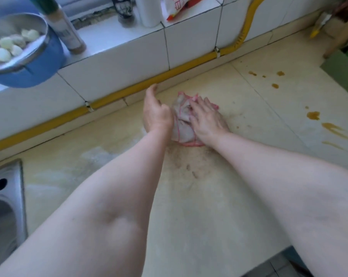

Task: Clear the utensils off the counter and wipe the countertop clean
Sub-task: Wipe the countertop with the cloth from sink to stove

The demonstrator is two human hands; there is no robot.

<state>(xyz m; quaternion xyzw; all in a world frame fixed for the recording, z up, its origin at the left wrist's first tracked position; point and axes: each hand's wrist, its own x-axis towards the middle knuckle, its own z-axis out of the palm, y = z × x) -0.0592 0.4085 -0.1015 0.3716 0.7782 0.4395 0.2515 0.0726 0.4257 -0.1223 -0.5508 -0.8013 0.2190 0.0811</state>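
Note:
A crumpled grey cloth with pink edging (182, 124) lies on the beige countertop (219, 196) near the back wall. My right hand (208, 120) presses flat on top of the cloth, fingers spread. My left hand (156, 112) stands on edge against the cloth's left side, fingers pointing toward the wall, cupped and holding nothing. Fine dark crumbs (189, 168) are scattered on the counter just in front of the cloth. Brown sauce stains (313, 115) mark the counter to the right.
A steel sink (5, 206) is at the left edge. On the tiled ledge stand a blue basin holding a steel bowl of white pieces (19, 47), a spice bottle (69, 33) and other bottles. A yellow pipe (129, 90) runs along the wall base.

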